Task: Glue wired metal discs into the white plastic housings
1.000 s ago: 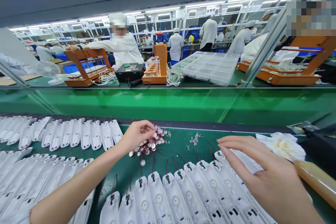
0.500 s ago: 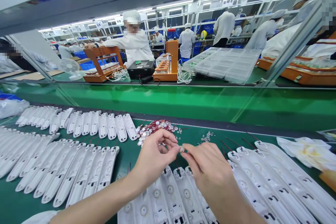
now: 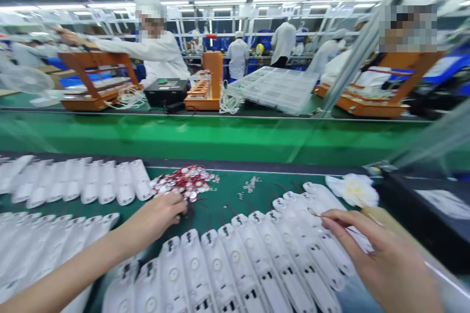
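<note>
My left hand rests at the near edge of a pile of small round discs with red wires; its fingers are curled down and what they touch is hidden. My right hand is at the right, thumb and forefinger pinched on a small wired part, above the right end of a row of white plastic shells. Round rings and dark slots show inside these shells, and thin red wires stick out at their far ends.
More white shells lie at the left. Small metal bits, a crumpled white cloth and a black box lie farther right. Beyond the green divider stand orange fixtures, clear trays and several people in white.
The view has turned right. My hands, together before, are now wide apart: the left has moved to the disc pile, the right over the right-hand shells.
</note>
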Demonstrator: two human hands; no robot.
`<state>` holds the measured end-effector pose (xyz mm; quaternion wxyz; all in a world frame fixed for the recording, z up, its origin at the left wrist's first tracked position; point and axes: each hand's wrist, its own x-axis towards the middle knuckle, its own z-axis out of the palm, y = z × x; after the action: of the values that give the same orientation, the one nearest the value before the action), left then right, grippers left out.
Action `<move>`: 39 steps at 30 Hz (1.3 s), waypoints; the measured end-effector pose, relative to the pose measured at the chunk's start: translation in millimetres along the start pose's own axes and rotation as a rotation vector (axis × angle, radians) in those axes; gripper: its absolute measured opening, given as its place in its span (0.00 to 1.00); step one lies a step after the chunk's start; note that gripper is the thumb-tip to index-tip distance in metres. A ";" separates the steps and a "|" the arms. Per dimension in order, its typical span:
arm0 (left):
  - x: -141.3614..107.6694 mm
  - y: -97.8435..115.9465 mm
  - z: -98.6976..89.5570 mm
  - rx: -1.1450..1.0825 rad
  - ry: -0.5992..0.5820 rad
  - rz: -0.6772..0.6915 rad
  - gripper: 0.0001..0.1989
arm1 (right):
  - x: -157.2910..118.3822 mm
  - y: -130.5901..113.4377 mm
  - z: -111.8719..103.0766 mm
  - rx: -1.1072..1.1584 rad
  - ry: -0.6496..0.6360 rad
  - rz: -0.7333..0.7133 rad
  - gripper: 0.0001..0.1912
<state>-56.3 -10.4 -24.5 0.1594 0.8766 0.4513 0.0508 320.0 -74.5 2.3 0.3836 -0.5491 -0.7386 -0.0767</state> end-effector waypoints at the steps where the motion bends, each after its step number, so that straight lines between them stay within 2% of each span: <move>1: -0.9 -5.3 4.9 0.003 0.010 0.005 0.11 | -4.2 13.6 -5.8 -0.024 -0.009 0.035 0.08; 5: 2.6 -18.5 11.6 -0.065 0.021 -0.030 0.10 | -18.9 56.7 -13.1 -0.177 0.022 0.141 0.13; 10: 17.8 -24.1 -16.1 -0.148 -0.037 -0.069 0.10 | -27.3 78.5 4.3 -0.304 0.056 0.194 0.15; 14: 26.6 -23.9 -33.3 -0.134 -0.049 -0.155 0.11 | -24.2 83.4 19.2 -0.359 0.059 0.228 0.12; 18: 25.7 -25.5 -32.2 -0.177 0.063 -0.275 0.21 | -18.0 86.6 27.6 -0.388 0.040 0.243 0.11; 21: 23.1 -29.4 -28.6 -0.225 0.124 -0.348 0.22 | -16.4 87.5 30.6 -0.394 0.014 0.234 0.08; 30: 26.1 -23.4 -29.8 -0.178 0.219 -0.259 0.21 | -14.5 84.7 30.1 -0.407 -0.043 0.222 0.06; 34: 28.7 -24.1 -28.8 -0.192 0.224 -0.201 0.18 | -13.9 83.0 28.6 -0.413 -0.057 0.227 0.06; 39: 29.4 -26.3 -27.8 -0.182 0.197 -0.198 0.17 | -14.5 83.5 26.4 -0.416 -0.077 0.240 0.06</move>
<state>-65.8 34.1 -8.5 0.1972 0.8006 0.5424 0.1611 381.4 -39.1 -51.2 0.2402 -0.7026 -0.6504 -0.1602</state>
